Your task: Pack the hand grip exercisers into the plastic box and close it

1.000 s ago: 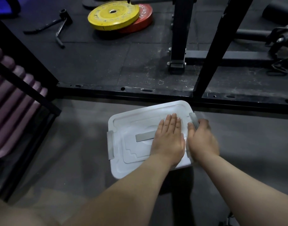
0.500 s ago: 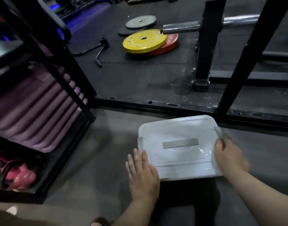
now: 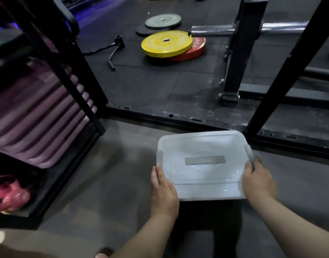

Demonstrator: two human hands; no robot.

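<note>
The white plastic box (image 3: 206, 190) sits on the grey floor with its lid (image 3: 201, 146) on, a grey latch on each short side and a grey strip in the middle. My left hand (image 3: 163, 189) lies against the box's left side, fingers straight, tips just below the left latch (image 3: 159, 157). My right hand (image 3: 257, 180) grips the right edge, thumb on the lid and fingers curled at the lower end of the right latch (image 3: 249, 151). No hand grip exercisers show; the lid hides the inside.
A black rack (image 3: 53, 75) with purple rolled mats (image 3: 35, 116) and a pink kettlebell (image 3: 11, 196) stands at left. Black power-rack posts (image 3: 240, 53) and a floor frame (image 3: 197, 121) lie just beyond the box. Yellow (image 3: 165, 43) and red (image 3: 195, 51) plates lie further back.
My left hand lifted off the lid, swung out over the floor, then came in against the box's left side. My right hand stayed at the right latch. The view swung left.
</note>
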